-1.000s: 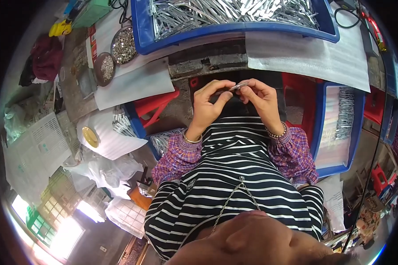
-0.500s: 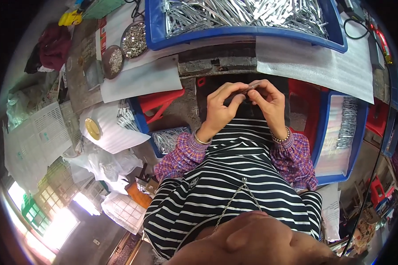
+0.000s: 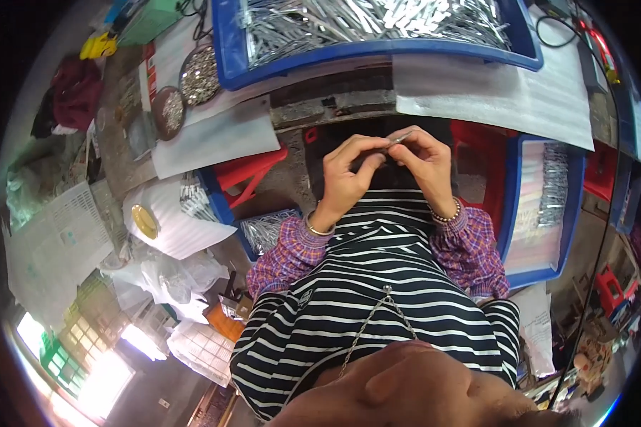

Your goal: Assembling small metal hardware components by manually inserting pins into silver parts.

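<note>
My left hand (image 3: 347, 169) and my right hand (image 3: 429, 162) meet in front of my striped clothing, near the bench edge. Both pinch a small, slender grey metal piece (image 3: 402, 138) between thumb and fingers. Much of the piece is covered by my fingertips, so its exact kind is not clear. Beyond my hands, on the bench, a large blue tray (image 3: 363, 51) holds a heap of shiny metal strips (image 3: 313, 32).
White foam sheets (image 3: 495, 99) cover parts of the bench. Two round dishes of small shiny pieces (image 3: 201, 75) stand at left. Another blue tray (image 3: 571, 206) with bundled strips is at my right. A red stool (image 3: 253, 169) and a smaller lot of strips (image 3: 269, 231) are left.
The whole view has shifted slightly left and up. My fingers have turned a little, and more of the metal piece shows between them.
</note>
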The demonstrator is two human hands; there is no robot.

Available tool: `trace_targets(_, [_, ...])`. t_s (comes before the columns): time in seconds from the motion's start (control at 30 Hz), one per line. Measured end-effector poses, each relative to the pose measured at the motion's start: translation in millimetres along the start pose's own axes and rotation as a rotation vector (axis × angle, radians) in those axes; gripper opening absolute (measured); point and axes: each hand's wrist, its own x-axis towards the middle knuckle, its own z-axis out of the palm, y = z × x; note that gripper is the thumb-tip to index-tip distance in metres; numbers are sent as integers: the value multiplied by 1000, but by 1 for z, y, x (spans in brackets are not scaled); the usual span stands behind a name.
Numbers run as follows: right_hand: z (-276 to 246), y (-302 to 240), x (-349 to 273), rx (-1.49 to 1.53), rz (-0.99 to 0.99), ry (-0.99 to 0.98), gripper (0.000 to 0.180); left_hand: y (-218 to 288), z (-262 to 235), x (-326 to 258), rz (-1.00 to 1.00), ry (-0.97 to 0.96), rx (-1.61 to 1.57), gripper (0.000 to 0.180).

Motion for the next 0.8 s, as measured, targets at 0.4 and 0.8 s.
trace_targets(0.4, [-48, -8, -6, 492, 384, 79, 25, -1, 5, -6, -138, -131, 20, 22])
trace_targets(0.8, [-241, -25, -139, 259, 167, 800, 35, -4, 16, -1, 41, -246, 105, 23])
